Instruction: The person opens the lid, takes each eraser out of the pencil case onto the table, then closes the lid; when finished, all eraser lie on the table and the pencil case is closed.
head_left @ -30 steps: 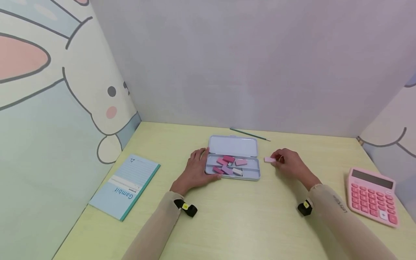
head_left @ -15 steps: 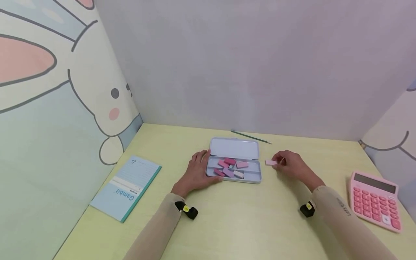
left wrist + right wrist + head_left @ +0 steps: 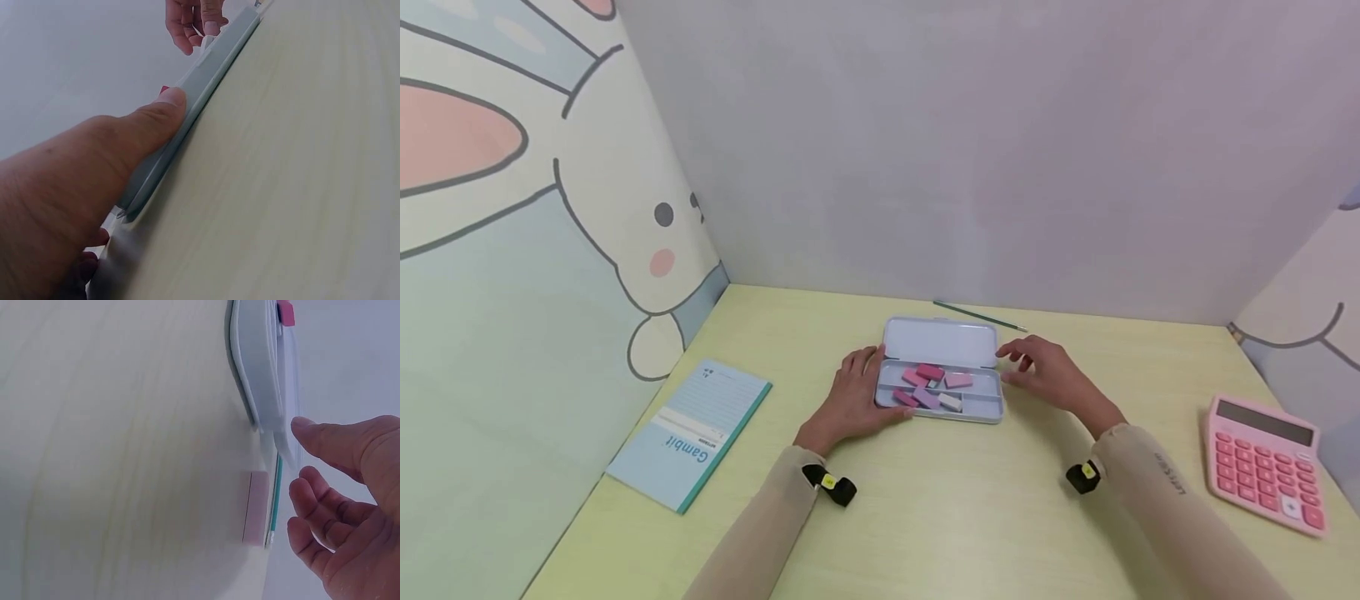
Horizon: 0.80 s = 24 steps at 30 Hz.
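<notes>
A pale lilac pencil case [image 3: 982, 407] lies on the table with its lid [image 3: 940, 342] folded back. Several pink, purple and white erasers, one a darker pink eraser [image 3: 930, 372], lie in its compartments. My left hand [image 3: 850, 400] holds the case's left end, thumb against the front wall and fingers along the side. Just off the right end, my right hand [image 3: 1048, 375] hovers with loosely bent fingers and nothing in them. Below it, in the right wrist view, a pale pink eraser [image 3: 255, 509] rests on the table; the hand hides it in the head view.
Behind the case lies a green pencil [image 3: 977, 316]. A blue notebook [image 3: 688, 433] is at the left of the table, and a pink calculator [image 3: 1262, 462] stands at the right. Walls close off the back and both sides.
My right hand has let go of the pale pink eraser, leaving it on the table, and moved left toward the case's right end. My left hand stays on the case.
</notes>
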Available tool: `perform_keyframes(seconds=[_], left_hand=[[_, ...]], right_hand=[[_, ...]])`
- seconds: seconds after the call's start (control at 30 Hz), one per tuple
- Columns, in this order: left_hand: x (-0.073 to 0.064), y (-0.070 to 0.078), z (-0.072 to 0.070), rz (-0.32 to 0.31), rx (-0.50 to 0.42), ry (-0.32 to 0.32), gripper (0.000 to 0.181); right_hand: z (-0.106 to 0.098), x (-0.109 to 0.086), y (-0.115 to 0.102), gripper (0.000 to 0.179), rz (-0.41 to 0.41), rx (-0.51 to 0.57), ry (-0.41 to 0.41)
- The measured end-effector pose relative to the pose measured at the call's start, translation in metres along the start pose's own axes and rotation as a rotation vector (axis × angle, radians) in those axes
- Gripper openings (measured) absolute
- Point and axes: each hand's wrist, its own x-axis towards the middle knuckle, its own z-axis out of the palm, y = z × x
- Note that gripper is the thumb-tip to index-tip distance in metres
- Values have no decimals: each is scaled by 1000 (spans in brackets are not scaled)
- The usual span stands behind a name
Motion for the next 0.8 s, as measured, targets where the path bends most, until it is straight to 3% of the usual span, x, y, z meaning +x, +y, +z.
perform_keyframes(seconds=[0.5,0.8], left_hand=[[1,-1,1,2,-8,5,119],[1,0,0,-10,6,-13,120]], right_hand=[[28,13,-22,17,-12,39,-9],[41,20,-34,18,20,9,-31]])
